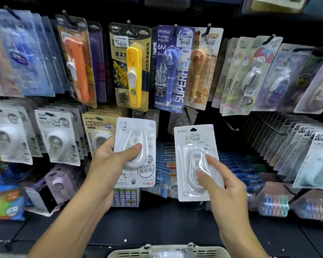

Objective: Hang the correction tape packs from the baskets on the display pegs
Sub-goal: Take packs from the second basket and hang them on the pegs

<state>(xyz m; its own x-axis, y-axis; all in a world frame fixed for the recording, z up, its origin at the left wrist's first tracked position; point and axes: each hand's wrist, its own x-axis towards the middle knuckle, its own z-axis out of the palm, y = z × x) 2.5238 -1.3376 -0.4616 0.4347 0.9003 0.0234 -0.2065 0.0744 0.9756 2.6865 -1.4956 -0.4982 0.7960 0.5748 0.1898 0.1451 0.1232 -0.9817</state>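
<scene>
Correction tape packs are in both hands, held up in front of the peg wall: we note one white pack [135, 151] in the left hand [108, 161] and a second white pack [196, 162] in the right hand [226, 190]. L hand: thumb clamped across the blister front, remaining fingers behind the card and not visible; print reads upside down, so the hang hole sits below the thumb, at the bottom edge, and we judge the pack needs turning before it can go on a peg. R hand: thumb and forefinger [212, 161] spread on the blister, other fingers hidden behind the card, pinching it between front and back; hang hole [193, 129] sits above the fingertips, upright, ready to thread. Grip low on the card seems deliberate, as it leaves the hole end free. Bare peg [230, 126] stands just up and right of the R fingertips, between the hung rows; likely target, w/ matching white packs [57, 136] hung left of the L hand as an alt. Basket [168, 252] lies below both wrists at the frame's bottom edge, contents mostly out of view. Risk: misaligned hole bending the card on entry.
</scene>
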